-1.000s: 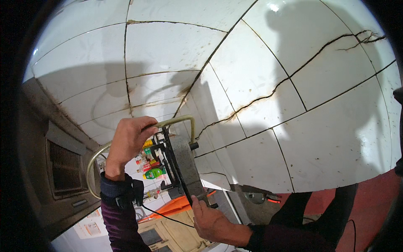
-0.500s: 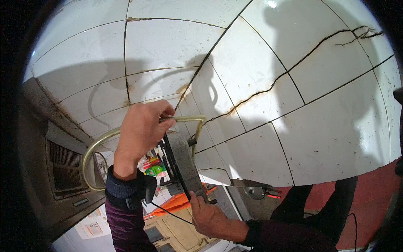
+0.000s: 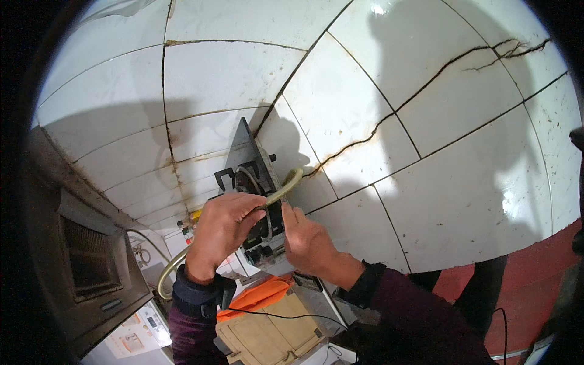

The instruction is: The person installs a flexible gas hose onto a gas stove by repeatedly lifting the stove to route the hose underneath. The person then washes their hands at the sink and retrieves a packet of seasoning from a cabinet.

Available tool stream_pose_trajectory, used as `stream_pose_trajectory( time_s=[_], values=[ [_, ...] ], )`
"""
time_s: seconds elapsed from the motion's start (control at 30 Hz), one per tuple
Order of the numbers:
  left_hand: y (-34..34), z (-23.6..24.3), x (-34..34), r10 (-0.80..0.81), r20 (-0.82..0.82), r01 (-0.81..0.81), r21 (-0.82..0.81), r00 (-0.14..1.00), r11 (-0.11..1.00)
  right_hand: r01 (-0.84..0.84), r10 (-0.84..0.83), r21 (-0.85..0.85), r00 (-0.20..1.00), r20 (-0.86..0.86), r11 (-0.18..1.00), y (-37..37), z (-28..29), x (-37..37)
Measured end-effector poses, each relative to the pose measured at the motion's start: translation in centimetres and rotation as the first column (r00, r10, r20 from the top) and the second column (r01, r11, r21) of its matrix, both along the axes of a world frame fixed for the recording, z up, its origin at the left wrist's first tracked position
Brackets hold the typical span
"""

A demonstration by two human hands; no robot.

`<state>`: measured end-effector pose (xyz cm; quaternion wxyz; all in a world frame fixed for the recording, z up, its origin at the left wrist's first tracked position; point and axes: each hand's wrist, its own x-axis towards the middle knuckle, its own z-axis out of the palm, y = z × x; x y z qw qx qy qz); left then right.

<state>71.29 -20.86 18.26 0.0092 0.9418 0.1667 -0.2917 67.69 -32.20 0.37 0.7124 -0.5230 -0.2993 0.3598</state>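
Observation:
A gas stove (image 3: 241,148) with a dark top panel is tilted up on edge, its black pan support and burner showing. My left hand (image 3: 224,226) is closed around a yellowish rubber hose (image 3: 286,188) in front of the stove. One part of the hose bends over the stove's edge toward the tiled wall; the rest loops down behind my left wrist. At the stove's right-hand edge, my right hand (image 3: 313,246) grips the body, fingertips against its side and close to the hose. Where the hose end meets the stove cannot be seen.
White tiles (image 3: 340,121) with a long crack surround the stove. A dirty range hood (image 3: 91,255) with a vent is at left. Below are an orange cloth (image 3: 258,298), a wooden cabinet (image 3: 274,325) and a thin black cable (image 3: 280,316). Red flooring (image 3: 547,274) shows at right.
The stove has turned, so its burner side now shows instead of mostly its grey underside. My left hand has moved down and right with the hose; my right hand has moved up along the stove.

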Motion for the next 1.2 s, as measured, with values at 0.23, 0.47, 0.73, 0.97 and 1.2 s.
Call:
stream_pose_trajectory(
  time_s=[0.23, 0.47, 0.73, 0.97, 1.2],
  values=[
    [1.7, -0.3, -0.7, 0.031, 0.057, -0.031, 0.001, 0.998, 1.000, 0.001, 0.000, -0.032, 1.000, 0.022, 0.999, 2.1, -2.5, 1.8],
    [1.7, 1.0, -3.7, 0.107, 0.160, -0.108, -0.004, 0.981, 0.994, -0.074, 0.073, -0.105, 0.997, -0.015, 0.992, 0.8, -1.7, 3.0],
    [0.3, 0.4, -4.4, 0.012, 0.132, -0.030, 0.136, 0.991, 0.990, -0.338, 0.347, -0.316, 0.937, -0.027, 0.887, -9.0, -1.7, -1.7],
    [-2.0, -1.0, -3.2, 0.016, 0.059, -0.016, 0.010, 0.998, 1.000, 0.011, -0.003, -0.082, 0.995, 0.102, 0.997, -8.6, -2.6, -6.1],
    [-5.8, -1.0, -3.2, -0.020, -0.049, 0.018, -0.051, 0.999, 0.999, 0.003, -0.003, -0.010, 1.000, -0.018, 1.000, -8.2, -0.8, -5.8]
  ],
)
